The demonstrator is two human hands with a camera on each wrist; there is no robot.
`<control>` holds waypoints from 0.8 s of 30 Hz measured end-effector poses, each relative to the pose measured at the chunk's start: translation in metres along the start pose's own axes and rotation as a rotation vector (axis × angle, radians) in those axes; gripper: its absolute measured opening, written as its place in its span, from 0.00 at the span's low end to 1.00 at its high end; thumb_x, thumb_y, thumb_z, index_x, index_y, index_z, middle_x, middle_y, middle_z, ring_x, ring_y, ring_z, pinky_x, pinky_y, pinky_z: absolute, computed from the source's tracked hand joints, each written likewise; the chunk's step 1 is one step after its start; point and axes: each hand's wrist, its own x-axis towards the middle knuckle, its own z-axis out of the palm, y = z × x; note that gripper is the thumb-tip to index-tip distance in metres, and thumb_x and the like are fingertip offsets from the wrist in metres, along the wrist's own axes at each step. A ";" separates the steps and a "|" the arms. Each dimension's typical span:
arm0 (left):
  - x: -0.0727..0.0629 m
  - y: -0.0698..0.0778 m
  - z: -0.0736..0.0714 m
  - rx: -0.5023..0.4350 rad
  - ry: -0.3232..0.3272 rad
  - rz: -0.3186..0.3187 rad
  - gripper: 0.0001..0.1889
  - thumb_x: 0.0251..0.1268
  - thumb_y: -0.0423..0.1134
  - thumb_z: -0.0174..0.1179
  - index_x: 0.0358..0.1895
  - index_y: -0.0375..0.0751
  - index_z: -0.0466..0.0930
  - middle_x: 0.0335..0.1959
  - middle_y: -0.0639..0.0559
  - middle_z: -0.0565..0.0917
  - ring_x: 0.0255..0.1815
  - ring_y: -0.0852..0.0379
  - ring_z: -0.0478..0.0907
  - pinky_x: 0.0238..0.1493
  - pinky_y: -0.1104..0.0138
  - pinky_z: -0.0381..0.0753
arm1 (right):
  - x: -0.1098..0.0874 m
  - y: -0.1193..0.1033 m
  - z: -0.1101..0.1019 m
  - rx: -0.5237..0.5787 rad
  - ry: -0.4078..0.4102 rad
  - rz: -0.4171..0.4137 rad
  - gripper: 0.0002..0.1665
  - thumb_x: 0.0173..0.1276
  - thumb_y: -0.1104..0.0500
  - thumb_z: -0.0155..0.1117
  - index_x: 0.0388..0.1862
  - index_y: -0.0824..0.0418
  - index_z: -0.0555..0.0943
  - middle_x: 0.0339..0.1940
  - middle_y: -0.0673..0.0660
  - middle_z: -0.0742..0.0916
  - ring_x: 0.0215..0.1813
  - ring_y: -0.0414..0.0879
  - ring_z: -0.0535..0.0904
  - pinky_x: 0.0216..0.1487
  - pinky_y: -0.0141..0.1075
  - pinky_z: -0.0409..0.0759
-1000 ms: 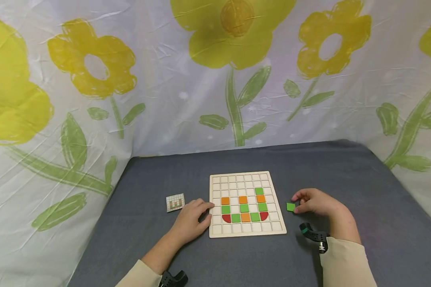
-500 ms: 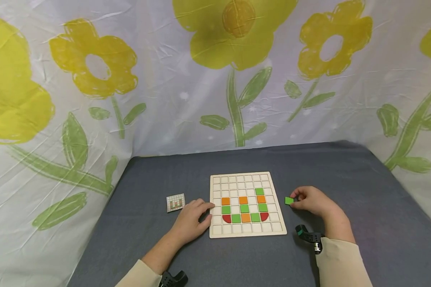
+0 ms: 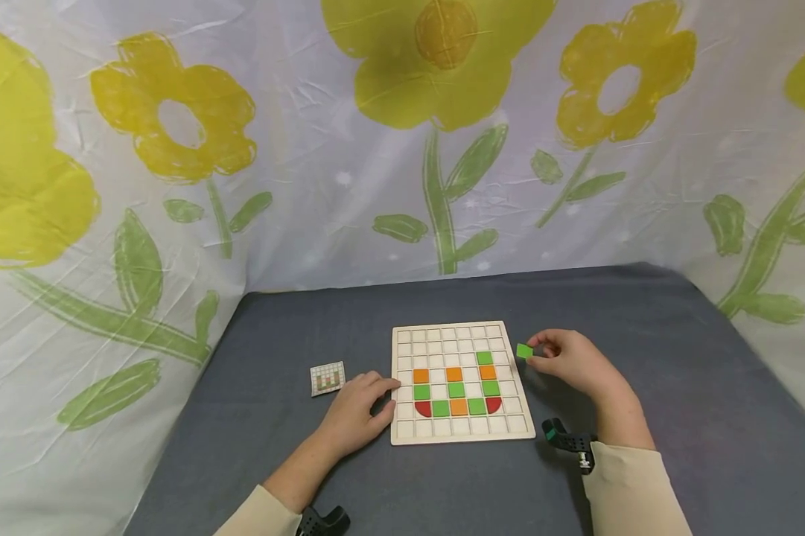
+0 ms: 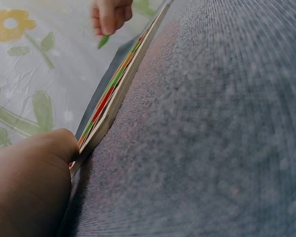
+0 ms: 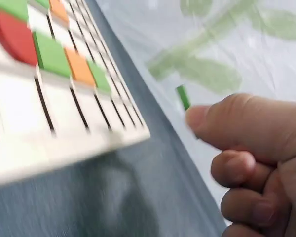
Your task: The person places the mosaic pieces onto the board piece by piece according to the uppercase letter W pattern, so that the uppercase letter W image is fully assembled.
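Observation:
My right hand (image 3: 572,361) pinches a small green square tile (image 3: 524,351) between thumb and fingers, just beyond the right edge of the wooden grid board (image 3: 465,433). In the right wrist view the tile (image 5: 183,97) shows edge-on past the thumb tip, raised above the cloth. My left hand (image 3: 358,408) rests at the board's left side, its index fingertip on the rim and its thumb by the edge. Orange, green and red pieces fill several cells of the board, among them a green tile (image 3: 484,357) highest at the right and a rounded red piece (image 3: 493,404) lower down.
A small pattern card (image 3: 327,378) with a printed grid lies left of the board, close to the left hand. Dark grey cloth (image 3: 462,491) covers the table. Behind it hangs a white curtain (image 3: 308,149) with yellow flowers.
My right hand has lifted the green tile and carried it left and away from me, towards the board's right edge. The left hand and the board have stayed put.

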 end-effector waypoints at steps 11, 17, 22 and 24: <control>0.001 -0.002 -0.001 0.010 -0.002 0.021 0.14 0.68 0.40 0.66 0.55 0.49 0.86 0.36 0.61 0.78 0.33 0.64 0.68 0.36 0.65 0.71 | 0.022 -0.042 0.018 0.045 -0.066 -0.093 0.13 0.68 0.59 0.72 0.47 0.63 0.83 0.26 0.52 0.71 0.28 0.46 0.64 0.33 0.40 0.66; 0.001 0.000 -0.003 -0.006 -0.005 0.006 0.14 0.68 0.39 0.66 0.55 0.48 0.87 0.36 0.60 0.78 0.33 0.63 0.68 0.36 0.64 0.70 | 0.040 -0.067 0.031 0.000 -0.136 -0.123 0.12 0.69 0.58 0.72 0.48 0.61 0.84 0.26 0.52 0.71 0.27 0.46 0.63 0.34 0.42 0.66; 0.000 0.000 -0.002 -0.017 0.001 0.006 0.14 0.68 0.39 0.66 0.55 0.48 0.87 0.36 0.60 0.79 0.34 0.63 0.69 0.37 0.63 0.71 | 0.053 -0.081 0.046 -0.028 -0.183 -0.152 0.13 0.69 0.58 0.72 0.50 0.60 0.85 0.27 0.53 0.72 0.26 0.45 0.64 0.34 0.41 0.67; 0.000 -0.001 -0.002 -0.016 0.001 0.008 0.14 0.68 0.39 0.66 0.55 0.48 0.86 0.37 0.60 0.79 0.34 0.63 0.69 0.37 0.63 0.71 | 0.057 -0.087 0.052 -0.034 -0.196 -0.158 0.13 0.68 0.58 0.72 0.50 0.60 0.85 0.27 0.53 0.73 0.28 0.45 0.65 0.35 0.41 0.67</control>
